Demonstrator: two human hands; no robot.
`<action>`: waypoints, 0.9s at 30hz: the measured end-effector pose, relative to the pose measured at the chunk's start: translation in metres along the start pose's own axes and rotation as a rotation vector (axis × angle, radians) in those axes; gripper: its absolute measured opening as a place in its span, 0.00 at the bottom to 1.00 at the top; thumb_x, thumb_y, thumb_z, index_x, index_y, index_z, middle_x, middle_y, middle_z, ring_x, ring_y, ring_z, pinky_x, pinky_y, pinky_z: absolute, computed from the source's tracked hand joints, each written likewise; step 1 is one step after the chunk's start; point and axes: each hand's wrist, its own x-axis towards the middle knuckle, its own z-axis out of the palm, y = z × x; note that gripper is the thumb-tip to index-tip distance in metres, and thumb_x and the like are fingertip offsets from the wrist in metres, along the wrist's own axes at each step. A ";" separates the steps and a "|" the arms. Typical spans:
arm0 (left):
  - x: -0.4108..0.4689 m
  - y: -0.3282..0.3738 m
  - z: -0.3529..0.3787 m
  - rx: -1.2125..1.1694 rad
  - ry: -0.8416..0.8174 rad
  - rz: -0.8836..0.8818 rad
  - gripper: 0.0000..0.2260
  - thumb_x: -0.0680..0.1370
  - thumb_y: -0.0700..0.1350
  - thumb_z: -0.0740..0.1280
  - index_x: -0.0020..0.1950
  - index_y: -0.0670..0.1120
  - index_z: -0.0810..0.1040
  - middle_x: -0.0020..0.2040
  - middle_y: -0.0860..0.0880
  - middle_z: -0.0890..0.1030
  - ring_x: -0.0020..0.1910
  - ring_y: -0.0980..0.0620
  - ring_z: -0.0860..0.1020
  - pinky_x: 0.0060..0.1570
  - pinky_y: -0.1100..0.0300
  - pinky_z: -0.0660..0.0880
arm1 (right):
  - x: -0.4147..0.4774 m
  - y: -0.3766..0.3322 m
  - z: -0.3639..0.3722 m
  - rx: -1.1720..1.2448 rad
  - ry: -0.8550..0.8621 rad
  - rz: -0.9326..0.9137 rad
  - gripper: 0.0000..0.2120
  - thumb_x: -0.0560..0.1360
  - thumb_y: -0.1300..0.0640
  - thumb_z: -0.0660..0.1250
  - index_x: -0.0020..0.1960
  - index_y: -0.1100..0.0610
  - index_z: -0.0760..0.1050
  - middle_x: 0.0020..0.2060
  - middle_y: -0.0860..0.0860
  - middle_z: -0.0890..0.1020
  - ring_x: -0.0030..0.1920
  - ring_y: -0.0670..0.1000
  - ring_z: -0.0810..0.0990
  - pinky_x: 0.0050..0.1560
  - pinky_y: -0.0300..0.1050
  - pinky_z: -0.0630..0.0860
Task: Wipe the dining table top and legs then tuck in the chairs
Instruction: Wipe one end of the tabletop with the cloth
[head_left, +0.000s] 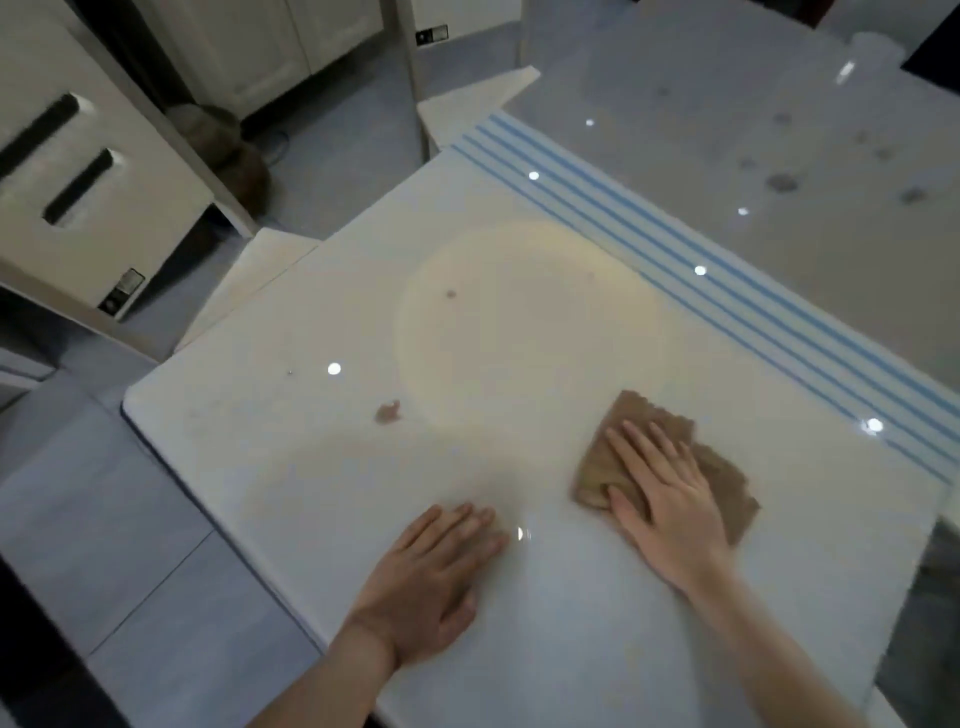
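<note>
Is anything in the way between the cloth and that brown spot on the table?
Nothing visible. Only bare table top lies between the cloth and the brown spot; the left hand rests nearer the edge.

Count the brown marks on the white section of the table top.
2: a smear near the left edge, ahead of the left hand, and a smaller spot farther in. The cloth under the right hand may hide more.
</note>
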 end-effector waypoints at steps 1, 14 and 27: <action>0.000 0.000 0.002 -0.009 0.000 -0.002 0.31 0.71 0.53 0.62 0.75 0.55 0.61 0.74 0.52 0.67 0.73 0.51 0.63 0.71 0.52 0.57 | -0.005 0.029 -0.006 0.004 0.028 0.138 0.29 0.77 0.40 0.52 0.75 0.49 0.63 0.74 0.49 0.67 0.75 0.53 0.61 0.75 0.53 0.56; -0.001 -0.003 0.004 0.059 0.033 0.001 0.28 0.73 0.53 0.61 0.74 0.53 0.64 0.74 0.50 0.66 0.73 0.49 0.64 0.72 0.52 0.56 | 0.135 -0.100 0.023 0.041 0.083 0.210 0.31 0.77 0.40 0.48 0.77 0.50 0.59 0.76 0.49 0.62 0.77 0.55 0.56 0.76 0.54 0.48; -0.001 -0.003 0.006 0.017 0.101 0.012 0.26 0.74 0.51 0.59 0.73 0.53 0.66 0.73 0.50 0.68 0.73 0.50 0.64 0.72 0.52 0.57 | -0.035 0.109 -0.024 0.029 0.182 0.762 0.33 0.75 0.40 0.46 0.76 0.54 0.61 0.75 0.55 0.64 0.75 0.60 0.59 0.75 0.59 0.51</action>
